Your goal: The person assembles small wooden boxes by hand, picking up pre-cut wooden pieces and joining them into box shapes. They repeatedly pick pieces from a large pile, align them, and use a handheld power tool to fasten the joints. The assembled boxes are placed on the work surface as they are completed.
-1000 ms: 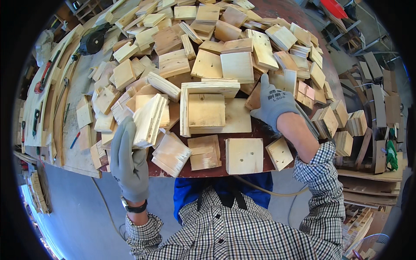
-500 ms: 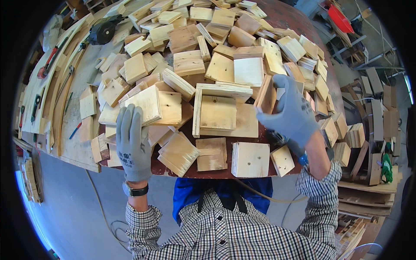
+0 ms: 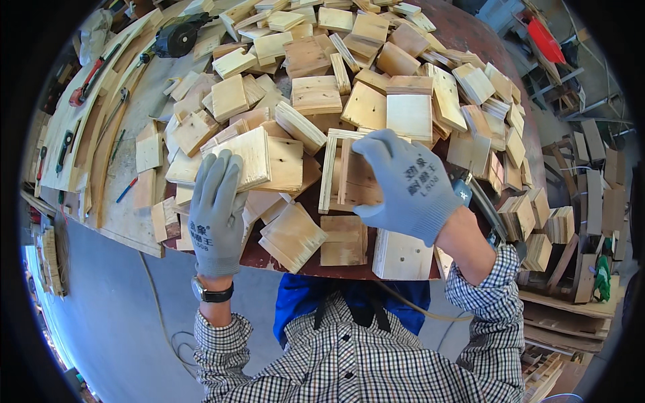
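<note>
My left hand (image 3: 218,215), in a grey glove, has its fingers stretched out over the edge of a pale plywood block (image 3: 247,156). That block lies on other blocks. My right hand (image 3: 408,185), gloved alike, is closed round a brownish plywood block (image 3: 357,176). This block is tilted on edge above the middle of the near pile, beside an upright pale strip of plywood (image 3: 328,171). My right thumb reaches toward its lower edge, and the fingers bend over its top. A power tool (image 3: 465,191), partly hidden, lies right of my right hand.
Several plywood blocks (image 3: 316,94) are heaped across the dark red table (image 3: 497,54). On the left board lie a black tape-like case (image 3: 176,37), a blue-and-red pen (image 3: 126,190) and hand tools. More wood pieces (image 3: 591,195) are stacked at right. A hose (image 3: 151,282) runs over the floor.
My right hand has moved left and brought the brownish block with it, over the pale plywood pieces. The left hand keeps its place at its block. The view has shifted slightly.
</note>
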Available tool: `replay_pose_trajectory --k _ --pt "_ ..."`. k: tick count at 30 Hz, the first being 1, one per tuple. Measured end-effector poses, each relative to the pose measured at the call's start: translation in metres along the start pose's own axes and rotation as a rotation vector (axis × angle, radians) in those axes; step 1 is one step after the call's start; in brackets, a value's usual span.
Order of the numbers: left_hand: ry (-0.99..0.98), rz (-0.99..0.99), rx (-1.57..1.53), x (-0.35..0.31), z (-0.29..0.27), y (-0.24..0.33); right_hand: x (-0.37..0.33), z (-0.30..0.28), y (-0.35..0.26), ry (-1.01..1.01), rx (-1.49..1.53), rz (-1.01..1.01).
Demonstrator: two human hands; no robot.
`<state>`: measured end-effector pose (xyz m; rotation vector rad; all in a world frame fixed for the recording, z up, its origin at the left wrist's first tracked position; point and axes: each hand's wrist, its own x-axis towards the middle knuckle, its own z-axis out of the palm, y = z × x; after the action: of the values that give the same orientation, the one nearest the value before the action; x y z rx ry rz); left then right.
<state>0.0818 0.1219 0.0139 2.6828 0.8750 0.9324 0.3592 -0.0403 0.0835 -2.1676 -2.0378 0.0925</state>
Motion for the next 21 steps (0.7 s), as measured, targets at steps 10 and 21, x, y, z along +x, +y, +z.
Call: replay_pose_trajectory --k 10,21 --pt "0.204 0.062 -0.437 -0.005 -0.011 0.053 -0.034 -0.034 -0.001 0.18 0.479 -0.158" --pt "0.026 -0.067 -0.644 -0.009 -0.014 0.093 -0.049 -0.041 -0.006 0.2 0.422 -0.127"
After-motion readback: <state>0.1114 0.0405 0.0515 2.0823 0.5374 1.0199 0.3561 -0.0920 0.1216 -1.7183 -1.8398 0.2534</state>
